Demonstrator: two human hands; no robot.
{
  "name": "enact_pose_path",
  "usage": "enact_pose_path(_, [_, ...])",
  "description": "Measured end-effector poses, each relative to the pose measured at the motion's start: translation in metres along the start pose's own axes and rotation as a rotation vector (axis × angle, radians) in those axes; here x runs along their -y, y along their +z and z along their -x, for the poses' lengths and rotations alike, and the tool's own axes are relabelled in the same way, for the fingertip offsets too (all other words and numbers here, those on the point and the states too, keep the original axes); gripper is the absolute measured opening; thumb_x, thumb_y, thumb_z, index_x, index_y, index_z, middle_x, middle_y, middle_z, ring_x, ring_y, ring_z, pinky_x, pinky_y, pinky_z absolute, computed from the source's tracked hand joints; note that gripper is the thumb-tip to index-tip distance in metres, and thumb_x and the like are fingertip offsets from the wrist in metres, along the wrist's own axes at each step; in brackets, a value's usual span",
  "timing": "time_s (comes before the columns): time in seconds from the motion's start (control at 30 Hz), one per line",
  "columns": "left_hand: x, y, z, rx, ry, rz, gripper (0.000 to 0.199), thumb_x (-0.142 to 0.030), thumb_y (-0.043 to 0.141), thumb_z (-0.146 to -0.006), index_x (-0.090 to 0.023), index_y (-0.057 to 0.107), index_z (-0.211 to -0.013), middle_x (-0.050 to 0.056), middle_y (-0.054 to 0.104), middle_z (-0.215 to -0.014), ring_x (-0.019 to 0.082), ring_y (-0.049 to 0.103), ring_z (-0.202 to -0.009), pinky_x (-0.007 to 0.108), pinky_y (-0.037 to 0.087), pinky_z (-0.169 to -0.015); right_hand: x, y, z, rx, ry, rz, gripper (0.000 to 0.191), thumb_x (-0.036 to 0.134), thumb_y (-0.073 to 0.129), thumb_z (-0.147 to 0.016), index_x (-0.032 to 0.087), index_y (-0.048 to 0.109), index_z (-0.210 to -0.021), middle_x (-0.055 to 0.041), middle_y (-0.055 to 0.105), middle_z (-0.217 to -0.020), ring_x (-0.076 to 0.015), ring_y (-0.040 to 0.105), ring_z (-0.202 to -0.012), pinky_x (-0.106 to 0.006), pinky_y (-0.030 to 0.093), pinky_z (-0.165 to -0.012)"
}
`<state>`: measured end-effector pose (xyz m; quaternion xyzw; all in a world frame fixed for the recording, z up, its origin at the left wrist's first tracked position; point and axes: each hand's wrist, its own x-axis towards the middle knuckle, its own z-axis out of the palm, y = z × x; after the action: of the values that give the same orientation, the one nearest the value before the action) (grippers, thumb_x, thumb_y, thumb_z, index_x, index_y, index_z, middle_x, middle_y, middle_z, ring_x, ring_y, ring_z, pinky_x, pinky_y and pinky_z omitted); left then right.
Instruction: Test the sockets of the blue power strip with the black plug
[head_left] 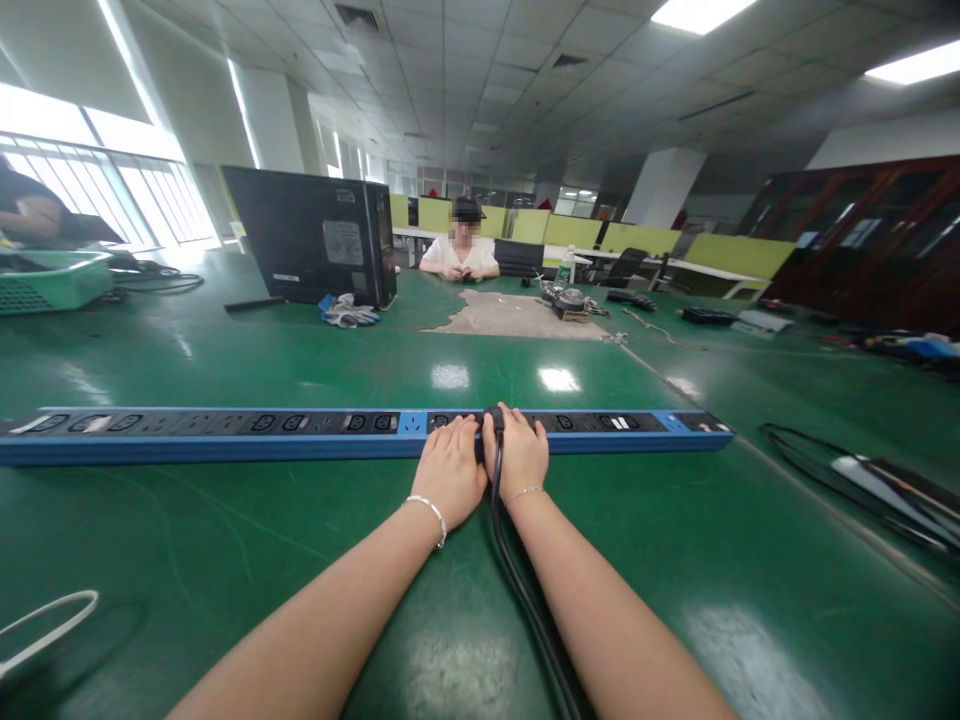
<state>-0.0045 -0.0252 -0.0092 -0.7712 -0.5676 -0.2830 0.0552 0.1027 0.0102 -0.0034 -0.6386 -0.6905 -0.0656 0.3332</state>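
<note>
A long blue power strip [225, 445] with a black face and rows of sockets lies across the green table. My left hand [452, 465] is closed over the strip's near edge just left of the middle, its fingers together on the socket face. Right beside it, my right hand [519, 455] grips a black plug [493, 418] against the strip's top. The two hands nearly touch. From the plug, a thick black power cord [514, 570] runs down between my forearms toward me. Whether the plug's pins sit in a socket is hidden.
A black computer tower [315, 235] stands at the back left, with work gloves [349, 311] beside it. A green basket [52, 280] is far left. Another person [460, 255] sits across the table. Coiled black cables [817, 460] lie right; a white cable loop [64, 605] is front left.
</note>
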Motion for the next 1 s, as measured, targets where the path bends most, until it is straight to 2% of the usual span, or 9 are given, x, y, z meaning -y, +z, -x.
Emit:
enact_pose_path(0.2, [-0.001, -0.004, 0.0, 0.046, -0.022, 0.01, 0.06, -0.019, 0.049, -0.077, -0.008, 0.035, -0.134, 0.015, 0.051, -0.132, 0.025, 0.041, -0.127, 0.041, 0.03, -0.106, -0.008, -0.004, 0.005, 0.03, -0.046, -0.005, 0.046, 0.038, 0.034, -0.093, 0.013, 0.055, -0.124, -0.0108, 0.062, -0.121, -0.0258, 0.049, -0.121, -0.044, 0.029, -0.104])
enact_pose_path(0.33, [-0.002, -0.006, 0.0, 0.062, 0.005, -0.01, 0.068, -0.021, 0.051, -0.077, -0.018, 0.027, -0.141, 0.011, 0.049, -0.135, 0.026, 0.041, -0.127, 0.043, 0.03, -0.106, -0.021, -0.008, 0.006, 0.093, -0.139, -0.012, 0.044, 0.035, 0.037, -0.092, 0.018, 0.047, -0.131, -0.0071, 0.057, -0.128, -0.0231, 0.045, -0.124, -0.044, 0.027, -0.105])
enact_pose_path(0.5, [0.0, -0.007, 0.001, 0.069, 0.033, -0.055, 0.067, -0.024, 0.054, -0.077, -0.028, 0.03, -0.14, 0.008, 0.046, -0.138, 0.025, 0.041, -0.127, 0.043, 0.03, -0.105, -0.038, -0.013, 0.007, 0.157, -0.269, -0.017, 0.047, 0.031, 0.041, -0.089, 0.02, 0.042, -0.135, -0.0041, 0.052, -0.134, -0.0193, 0.041, -0.127, -0.041, 0.025, -0.107])
enact_pose_path(0.6, [0.001, -0.006, 0.0, 0.063, 0.036, -0.067, 0.067, -0.024, 0.054, -0.077, -0.028, 0.03, -0.14, 0.007, 0.047, -0.137, 0.024, 0.041, -0.126, 0.041, 0.031, -0.104, -0.042, -0.014, 0.007, 0.152, -0.295, -0.023, 0.048, 0.03, 0.043, -0.087, 0.02, 0.042, -0.135, -0.0034, 0.051, -0.135, -0.0183, 0.04, -0.128, -0.038, 0.025, -0.107])
enact_pose_path(0.77, [0.002, -0.005, -0.001, 0.061, 0.017, -0.079, 0.063, -0.026, 0.052, -0.078, -0.022, 0.035, -0.138, 0.007, 0.048, -0.137, 0.025, 0.041, -0.126, 0.041, 0.03, -0.105, -0.04, -0.014, 0.006, 0.149, -0.289, -0.024, 0.05, 0.027, 0.045, -0.084, 0.021, 0.044, -0.133, -0.0038, 0.054, -0.132, -0.0177, 0.042, -0.126, -0.037, 0.025, -0.107])
enact_pose_path(1.0, [-0.002, -0.011, -0.008, 0.061, -0.022, -0.08, 0.053, -0.026, 0.049, -0.08, -0.024, 0.043, -0.133, 0.004, 0.054, -0.131, 0.023, 0.048, -0.118, 0.04, 0.035, -0.098, -0.039, -0.016, 0.002, 0.147, -0.296, -0.054, 0.05, 0.024, 0.048, -0.08, 0.019, 0.047, -0.131, -0.005, 0.057, -0.128, -0.0185, 0.043, -0.123, -0.037, 0.025, -0.106])
